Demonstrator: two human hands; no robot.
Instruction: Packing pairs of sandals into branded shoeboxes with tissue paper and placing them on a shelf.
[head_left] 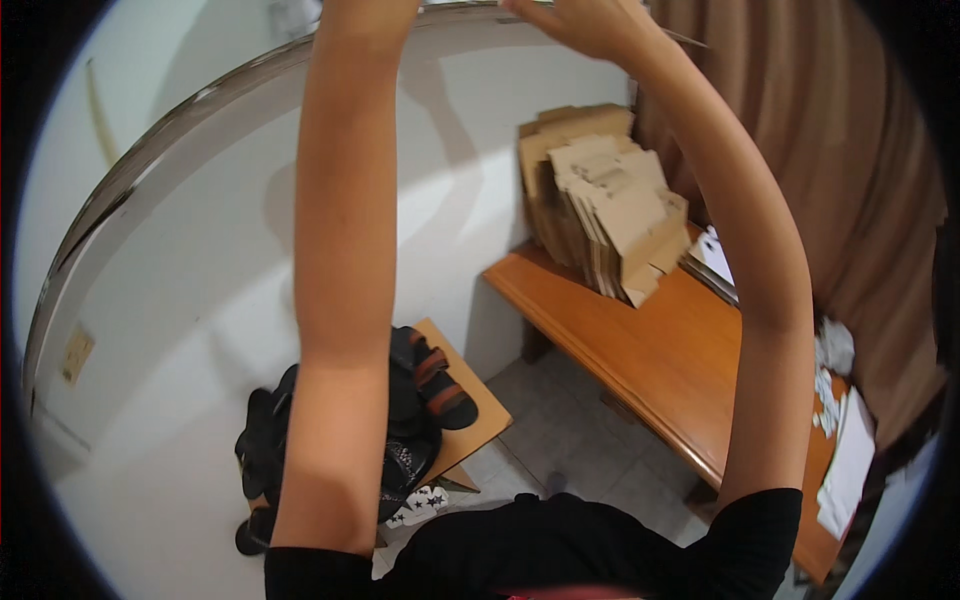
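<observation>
No labels, brands or signs can be read; no legible words or numbers show.

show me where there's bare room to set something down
The wooden table is bare between the cardboard stack and white papers, though the right arm hides part. The brown cardboard surface has a small bare corner beside the brown-strapped sandal; dark footwear crowds the rest.

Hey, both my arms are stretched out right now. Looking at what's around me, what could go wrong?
The cardboard stack is tilted near the end of the wooden table; a knock from your right hand might topple it. The dark sandals are piled untidily on a cardboard surface, so a bump could make some slide off. Your left hand is mostly out of view, so I can't judge its grip.
</observation>
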